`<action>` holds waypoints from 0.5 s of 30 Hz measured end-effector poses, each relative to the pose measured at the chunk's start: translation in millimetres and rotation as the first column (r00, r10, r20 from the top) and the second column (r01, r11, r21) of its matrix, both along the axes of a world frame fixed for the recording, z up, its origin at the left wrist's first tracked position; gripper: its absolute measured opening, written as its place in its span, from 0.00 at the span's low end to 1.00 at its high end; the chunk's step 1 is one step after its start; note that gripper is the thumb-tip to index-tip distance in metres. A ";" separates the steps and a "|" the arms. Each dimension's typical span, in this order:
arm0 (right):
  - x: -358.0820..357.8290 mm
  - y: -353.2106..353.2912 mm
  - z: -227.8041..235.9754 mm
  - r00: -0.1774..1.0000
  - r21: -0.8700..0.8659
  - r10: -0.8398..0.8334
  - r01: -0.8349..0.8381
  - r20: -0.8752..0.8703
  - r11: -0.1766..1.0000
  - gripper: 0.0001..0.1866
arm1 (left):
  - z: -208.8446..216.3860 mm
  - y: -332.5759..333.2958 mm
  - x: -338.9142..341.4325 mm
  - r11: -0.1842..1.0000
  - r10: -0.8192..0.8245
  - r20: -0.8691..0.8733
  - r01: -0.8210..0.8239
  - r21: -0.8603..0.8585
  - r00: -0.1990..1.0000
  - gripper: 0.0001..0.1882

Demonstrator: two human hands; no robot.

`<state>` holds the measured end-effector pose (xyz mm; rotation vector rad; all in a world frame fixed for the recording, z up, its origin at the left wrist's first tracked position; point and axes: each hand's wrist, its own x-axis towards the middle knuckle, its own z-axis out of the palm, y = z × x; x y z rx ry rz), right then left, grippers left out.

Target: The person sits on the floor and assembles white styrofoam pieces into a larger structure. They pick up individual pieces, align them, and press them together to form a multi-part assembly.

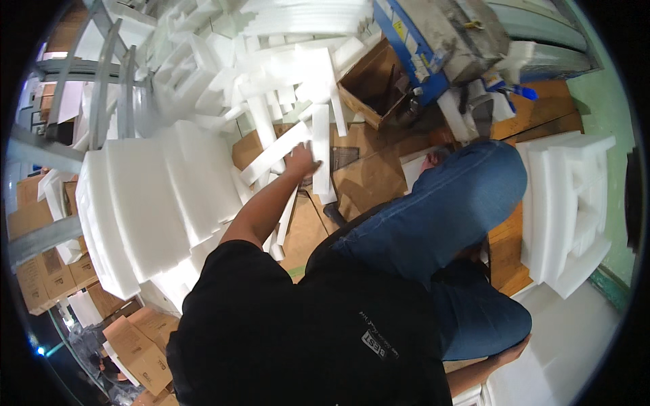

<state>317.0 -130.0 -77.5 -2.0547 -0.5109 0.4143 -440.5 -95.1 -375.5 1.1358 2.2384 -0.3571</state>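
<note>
My left hand (301, 162) reaches forward over a heap of white foam offcuts, its fingers apart. It touches or hovers just above two foam pieces: an upright foam strip (321, 145) by the thumb and a slanted foam strip (274, 154) by the fingers. Whether any finger presses on them I cannot make out. My right hand (512, 352) lies against my bent knee in blue jeans, low on the right. Its fingers are partly hidden along the leg. Below the left hand, thin foam strips (287, 216) rest on brown cardboard (372, 177).
A big stack of white foam blocks (149, 203) stands left, beside a metal frame (105, 81). Ahead are an open cardboard box (369, 111) and a blue-and-grey machine (433, 47). Shaped foam pieces (542, 210) stand at right. Cardboard boxes (139, 345) lie lower left.
</note>
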 end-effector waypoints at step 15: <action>109.5 -44.6 5.1 0.982 -0.022 -0.118 0.116 -0.146 0.993 0.34 | -108.4 -46.7 -158.2 0.907 0.352 -0.151 -0.377 -0.186 0.924 0.49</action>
